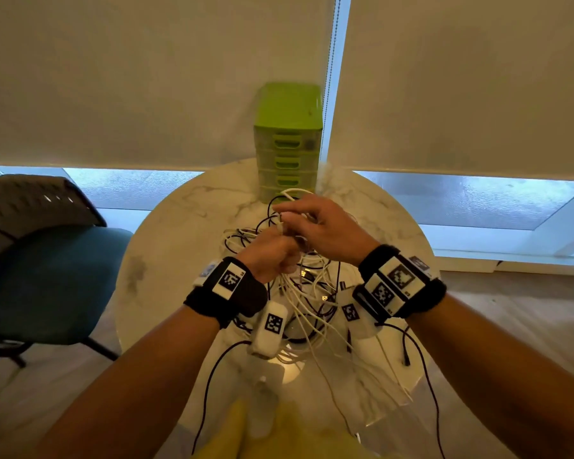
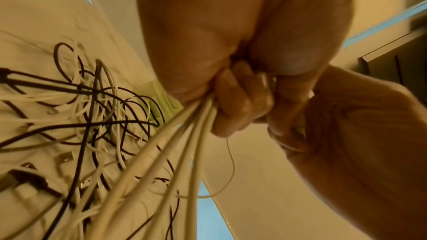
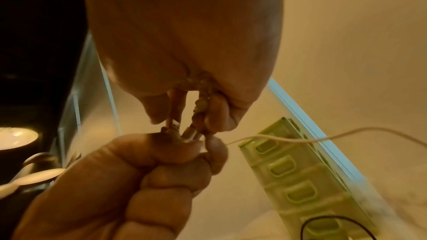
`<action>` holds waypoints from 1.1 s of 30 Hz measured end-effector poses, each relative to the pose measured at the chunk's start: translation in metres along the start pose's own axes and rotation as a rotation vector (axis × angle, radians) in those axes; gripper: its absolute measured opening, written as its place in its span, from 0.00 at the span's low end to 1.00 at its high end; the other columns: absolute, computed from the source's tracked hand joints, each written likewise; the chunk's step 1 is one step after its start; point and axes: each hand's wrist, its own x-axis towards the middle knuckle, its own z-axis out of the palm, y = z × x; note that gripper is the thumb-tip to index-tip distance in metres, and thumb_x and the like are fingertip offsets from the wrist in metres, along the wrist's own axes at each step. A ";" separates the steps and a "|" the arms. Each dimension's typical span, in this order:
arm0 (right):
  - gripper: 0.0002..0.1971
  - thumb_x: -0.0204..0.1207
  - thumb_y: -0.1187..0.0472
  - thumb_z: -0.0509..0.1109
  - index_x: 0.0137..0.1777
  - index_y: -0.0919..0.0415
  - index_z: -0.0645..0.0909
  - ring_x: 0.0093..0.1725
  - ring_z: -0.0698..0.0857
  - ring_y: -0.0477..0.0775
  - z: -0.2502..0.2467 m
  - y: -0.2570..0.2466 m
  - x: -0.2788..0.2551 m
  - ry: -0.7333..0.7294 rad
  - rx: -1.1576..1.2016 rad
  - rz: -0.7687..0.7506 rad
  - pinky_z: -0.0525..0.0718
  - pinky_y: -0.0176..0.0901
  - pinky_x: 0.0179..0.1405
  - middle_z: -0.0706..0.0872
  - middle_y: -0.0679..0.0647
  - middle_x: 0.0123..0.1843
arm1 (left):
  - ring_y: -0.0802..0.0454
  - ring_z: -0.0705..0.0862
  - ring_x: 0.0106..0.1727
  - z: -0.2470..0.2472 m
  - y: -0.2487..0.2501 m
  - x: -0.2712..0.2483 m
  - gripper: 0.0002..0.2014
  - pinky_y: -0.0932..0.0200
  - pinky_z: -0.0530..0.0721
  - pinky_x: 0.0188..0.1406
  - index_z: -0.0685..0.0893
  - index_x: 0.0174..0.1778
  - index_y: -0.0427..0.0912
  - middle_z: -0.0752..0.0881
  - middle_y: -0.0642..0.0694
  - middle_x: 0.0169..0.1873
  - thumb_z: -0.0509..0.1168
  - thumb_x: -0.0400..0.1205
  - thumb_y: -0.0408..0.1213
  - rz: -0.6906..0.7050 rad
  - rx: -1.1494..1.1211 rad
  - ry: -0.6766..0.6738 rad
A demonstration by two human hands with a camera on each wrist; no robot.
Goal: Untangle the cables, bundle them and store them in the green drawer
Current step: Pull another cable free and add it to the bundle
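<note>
A tangle of white and black cables (image 1: 299, 293) lies on the round marble table (image 1: 179, 233). My left hand (image 1: 272, 256) is fisted around a bunch of white cables (image 2: 184, 143) that hang down to the pile. My right hand (image 1: 315, 223) sits just above it and pinches a white cable's plug end (image 3: 189, 134) at the top of the left fist. A thin white cable (image 3: 323, 138) trails off to the right. The green drawer unit (image 1: 287, 140) stands at the table's far edge, all its drawers closed.
A teal chair (image 1: 47, 276) stands left of the table. Roller blinds (image 1: 146, 77) and low windows fill the back. Loose black cables (image 1: 424, 366) droop over the table's near right edge. A yellow garment (image 1: 262, 435) shows at the bottom.
</note>
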 end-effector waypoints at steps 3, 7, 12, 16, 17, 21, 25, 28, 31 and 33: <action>0.15 0.82 0.62 0.66 0.67 0.58 0.83 0.48 0.75 0.36 0.007 -0.004 0.003 -0.058 -0.135 -0.085 0.68 0.19 0.50 0.77 0.42 0.48 | 0.61 0.58 0.14 0.006 0.004 0.001 0.17 0.67 0.54 0.17 0.67 0.33 0.43 0.63 0.55 0.13 0.44 0.86 0.25 -0.023 0.000 0.102; 0.14 0.82 0.61 0.65 0.66 0.58 0.83 0.58 0.81 0.46 0.004 -0.008 0.007 -0.059 -0.182 -0.095 0.74 0.30 0.57 0.86 0.51 0.58 | 0.60 0.57 0.15 0.009 0.010 0.000 0.18 0.66 0.52 0.19 0.67 0.31 0.43 0.62 0.54 0.14 0.44 0.84 0.24 0.001 -0.035 0.150; 0.13 0.82 0.63 0.65 0.62 0.61 0.85 0.60 0.84 0.49 0.000 -0.012 0.006 -0.018 -0.191 -0.051 0.73 0.27 0.57 0.88 0.55 0.61 | 0.58 0.56 0.19 0.010 0.012 -0.003 0.20 0.59 0.50 0.24 0.67 0.27 0.42 0.61 0.51 0.18 0.45 0.81 0.18 0.068 -0.024 0.144; 0.13 0.83 0.63 0.63 0.63 0.59 0.85 0.61 0.83 0.46 -0.002 -0.013 0.006 -0.045 -0.168 -0.007 0.72 0.27 0.57 0.88 0.53 0.62 | 0.56 0.55 0.21 0.010 0.010 -0.007 0.18 0.57 0.50 0.25 0.67 0.29 0.42 0.59 0.48 0.21 0.46 0.80 0.18 0.125 -0.003 0.146; 0.13 0.83 0.62 0.63 0.63 0.58 0.85 0.61 0.82 0.44 -0.003 -0.013 0.006 -0.054 -0.147 0.012 0.73 0.27 0.58 0.87 0.51 0.62 | 0.56 0.55 0.22 0.010 0.011 -0.007 0.18 0.57 0.50 0.25 0.68 0.31 0.42 0.60 0.49 0.20 0.46 0.81 0.19 0.129 0.001 0.145; 0.13 0.83 0.61 0.63 0.62 0.55 0.85 0.60 0.82 0.46 -0.005 -0.014 0.012 -0.096 -0.108 0.055 0.77 0.36 0.59 0.87 0.50 0.60 | 0.57 0.56 0.20 0.005 0.013 -0.005 0.16 0.60 0.51 0.22 0.70 0.34 0.43 0.61 0.52 0.18 0.48 0.81 0.20 0.127 0.005 0.145; 0.10 0.82 0.63 0.63 0.56 0.57 0.86 0.46 0.82 0.45 -0.006 -0.020 0.020 -0.082 -0.110 0.081 0.75 0.30 0.42 0.85 0.49 0.47 | 0.57 0.59 0.22 0.005 0.016 -0.005 0.16 0.60 0.54 0.21 0.71 0.36 0.42 0.64 0.51 0.19 0.49 0.79 0.16 0.149 0.018 0.195; 0.10 0.82 0.63 0.64 0.55 0.57 0.86 0.43 0.82 0.43 -0.004 -0.022 0.022 -0.059 -0.095 0.093 0.75 0.30 0.40 0.85 0.48 0.45 | 0.59 0.63 0.22 0.003 0.018 -0.005 0.16 0.65 0.58 0.19 0.72 0.35 0.41 0.70 0.56 0.16 0.51 0.80 0.17 0.116 0.049 0.220; 0.12 0.83 0.61 0.63 0.62 0.58 0.84 0.43 0.82 0.41 -0.004 -0.024 0.021 -0.051 -0.041 0.126 0.76 0.29 0.41 0.85 0.49 0.48 | 0.55 0.69 0.24 0.001 0.019 -0.005 0.13 0.62 0.61 0.20 0.75 0.37 0.39 0.74 0.48 0.21 0.52 0.86 0.27 0.067 0.057 0.161; 0.14 0.83 0.65 0.60 0.63 0.60 0.82 0.45 0.82 0.44 -0.010 -0.027 0.023 0.028 0.138 0.204 0.78 0.30 0.40 0.85 0.54 0.52 | 0.53 0.69 0.23 -0.003 0.018 -0.003 0.14 0.62 0.63 0.20 0.74 0.37 0.41 0.70 0.47 0.21 0.53 0.89 0.37 0.013 -0.018 0.148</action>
